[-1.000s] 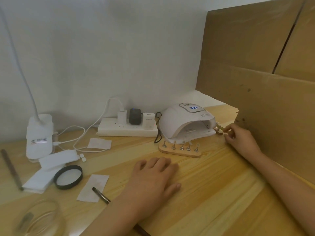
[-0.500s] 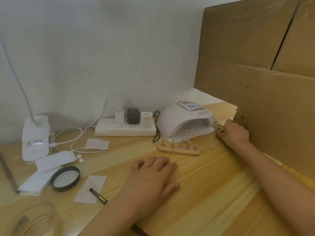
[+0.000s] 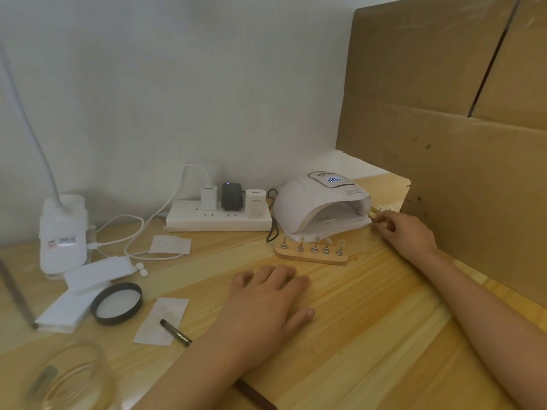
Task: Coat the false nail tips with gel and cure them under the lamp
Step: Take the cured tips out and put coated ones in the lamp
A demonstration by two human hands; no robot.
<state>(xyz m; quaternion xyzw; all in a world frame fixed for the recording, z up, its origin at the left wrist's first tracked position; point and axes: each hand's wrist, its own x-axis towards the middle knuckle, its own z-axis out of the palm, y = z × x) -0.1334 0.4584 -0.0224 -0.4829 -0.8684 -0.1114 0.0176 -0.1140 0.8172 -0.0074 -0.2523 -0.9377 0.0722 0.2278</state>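
Observation:
A white curing lamp [image 3: 321,202] stands on the wooden table with its display lit. Just in front of its opening lies a wooden holder [image 3: 310,255] carrying several false nail tips on metal stands. At the lamp's right corner sits a second holder [image 3: 382,209], mostly hidden; my right hand [image 3: 407,233] pinches its near end. My left hand [image 3: 266,303] rests flat on the table, palm down, fingers relaxed. A dark brush [image 3: 175,332] lies on a white wipe to its left and runs under my left forearm.
A white power strip [image 3: 219,221] with plugged chargers sits behind, left of the lamp. A black-rimmed lid [image 3: 117,303], white pads, a desk lamp base [image 3: 63,232] and a glass jar [image 3: 71,380] occupy the left. A cardboard wall [image 3: 461,173] stands on the right.
The camera view shifted slightly. My right hand stays at the lamp's right corner, its fingers now pinching the small holder there. My left hand has not moved.

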